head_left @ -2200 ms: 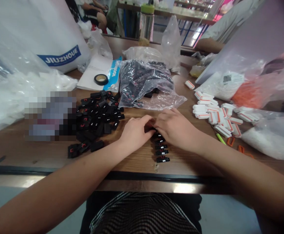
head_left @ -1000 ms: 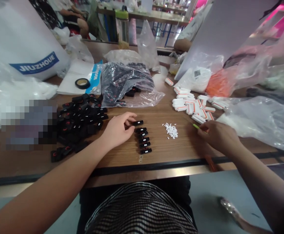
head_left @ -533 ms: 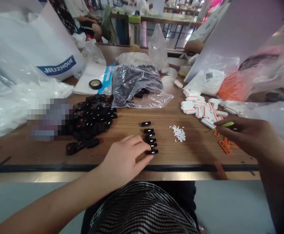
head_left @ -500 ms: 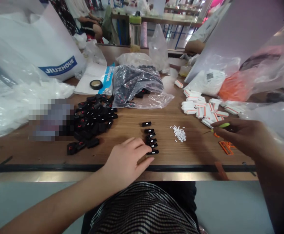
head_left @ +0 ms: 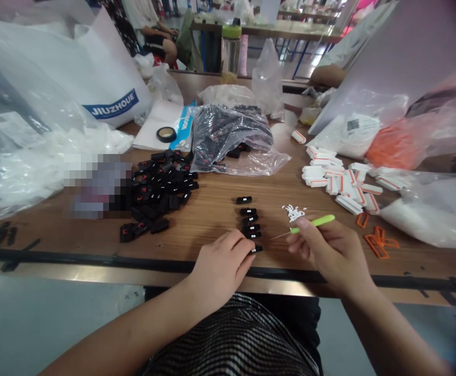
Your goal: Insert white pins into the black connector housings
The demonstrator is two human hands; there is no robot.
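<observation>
Pick (head_left: 317,222) near a black connector (head_left: 256,249)
Left hand (head_left: 220,266) pinches the connector at the near end of a row (head_left: 250,228); right hand (head_left: 331,251) grips the pick.

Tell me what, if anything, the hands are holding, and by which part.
Right hand: the thin pick, by its green handle. Left hand: at the left end of the nearest black connector; whether gripped or just touched cannot be told.

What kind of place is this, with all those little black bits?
Probably a factory workroom or workshop. A heap of small black parts lies on the wooden table, the right hand holds a green-handled pick, and another long table stands behind.
</observation>
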